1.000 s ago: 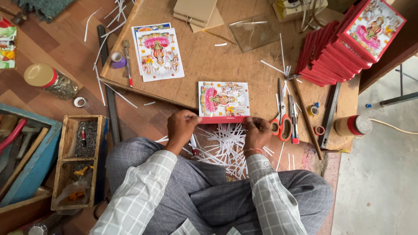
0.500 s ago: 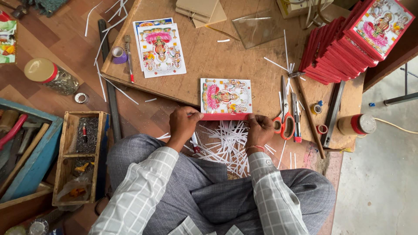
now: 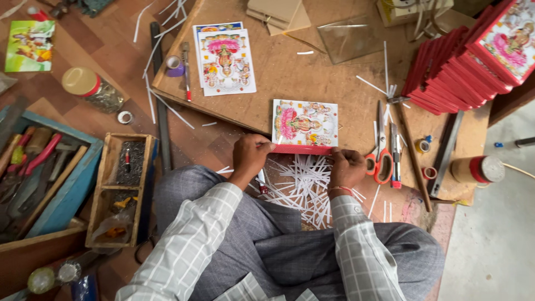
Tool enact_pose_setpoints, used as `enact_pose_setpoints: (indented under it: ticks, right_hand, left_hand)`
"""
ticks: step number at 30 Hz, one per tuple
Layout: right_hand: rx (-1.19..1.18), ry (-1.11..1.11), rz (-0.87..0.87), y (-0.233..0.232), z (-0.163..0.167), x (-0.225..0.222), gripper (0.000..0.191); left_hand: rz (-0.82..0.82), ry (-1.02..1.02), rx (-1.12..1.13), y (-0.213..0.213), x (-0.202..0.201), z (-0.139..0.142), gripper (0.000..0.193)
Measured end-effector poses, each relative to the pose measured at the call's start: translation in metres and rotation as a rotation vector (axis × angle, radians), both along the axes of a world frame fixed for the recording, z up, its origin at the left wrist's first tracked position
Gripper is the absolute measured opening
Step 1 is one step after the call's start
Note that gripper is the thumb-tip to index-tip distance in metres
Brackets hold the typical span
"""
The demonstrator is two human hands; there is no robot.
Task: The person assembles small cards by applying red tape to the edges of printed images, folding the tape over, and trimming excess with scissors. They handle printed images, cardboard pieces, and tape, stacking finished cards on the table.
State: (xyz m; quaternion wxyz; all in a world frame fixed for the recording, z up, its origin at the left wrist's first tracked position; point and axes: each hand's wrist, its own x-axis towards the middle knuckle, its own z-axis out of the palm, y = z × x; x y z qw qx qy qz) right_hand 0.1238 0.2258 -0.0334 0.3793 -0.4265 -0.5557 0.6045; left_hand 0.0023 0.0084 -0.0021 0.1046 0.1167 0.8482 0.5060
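Head view. The framed picture [image 3: 305, 124] lies face up at the near edge of the wooden table [image 3: 290, 72]. Left hand [image 3: 252, 156] pinches the red strip [image 3: 301, 149] along its lower edge at the left corner; right hand [image 3: 346, 166] pinches the same strip at the right corner. Risks, as judged: uneven pull could skew or wrinkle the strip; the overhanging picture could tip onto the paper offcuts [image 3: 298, 184]; the scissors [image 3: 381, 150] just beside the right hand could be knocked.
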Motion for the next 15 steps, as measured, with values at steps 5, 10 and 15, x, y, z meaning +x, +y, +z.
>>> enact_pose_setpoints:
  ticks: [5, 10, 15]
  right_hand:
    - [0.010, 0.000, 0.016, -0.0013, 0.0042, -0.0008, 0.014]
    - [0.002, 0.007, 0.026, -0.0003, 0.0027, -0.0013, 0.014]
    - [-0.002, 0.011, 0.026, -0.0006, 0.0022, -0.0013, 0.015]
  left_hand:
    - [0.000, 0.006, -0.015, -0.0005, -0.0002, -0.0011, 0.019]
    - [-0.004, 0.020, 0.000, -0.0002, -0.0007, -0.0009, 0.018]
    - [0.000, 0.014, -0.007, -0.0001, -0.0003, 0.0007, 0.017]
